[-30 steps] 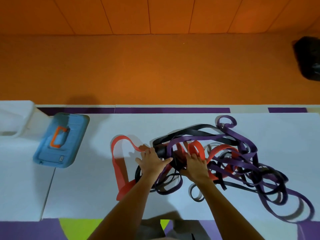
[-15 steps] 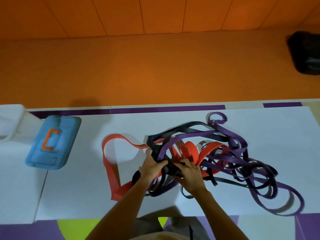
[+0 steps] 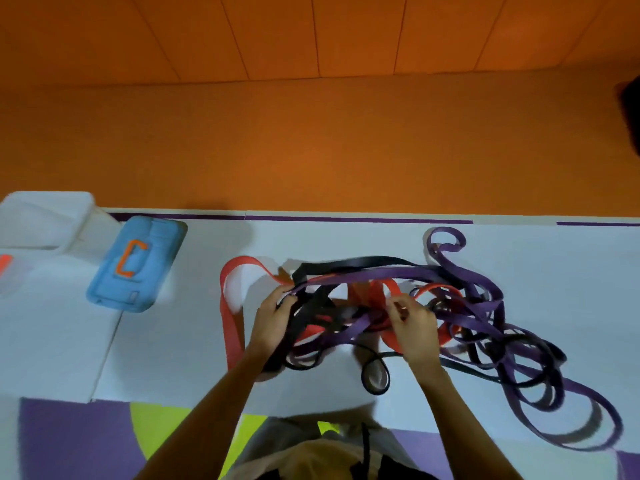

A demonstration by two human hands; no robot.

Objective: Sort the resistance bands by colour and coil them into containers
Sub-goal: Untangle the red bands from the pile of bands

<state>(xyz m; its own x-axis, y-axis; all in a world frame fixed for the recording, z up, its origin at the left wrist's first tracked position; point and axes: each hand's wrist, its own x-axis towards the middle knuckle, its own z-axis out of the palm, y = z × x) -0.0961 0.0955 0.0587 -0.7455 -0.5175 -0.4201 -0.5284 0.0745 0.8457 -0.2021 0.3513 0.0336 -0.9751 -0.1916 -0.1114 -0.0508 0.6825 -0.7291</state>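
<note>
The left hand point(image 3: 272, 318) grips a purple band point(image 3: 363, 275), and the right hand point(image 3: 414, 323) pinches a red band point(image 3: 374, 294). It is better to draw the red one out slowly, so the tangle point(image 3: 485, 317) does not tighten.

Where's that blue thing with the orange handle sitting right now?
In the head view, the blue lid lies on the left side of the white table, beside the white container and left of the looped red band.

Left hand point(image 3: 273, 318) and right hand point(image 3: 415, 329) grip the tangled resistance bands point(image 3: 363, 274).
</note>
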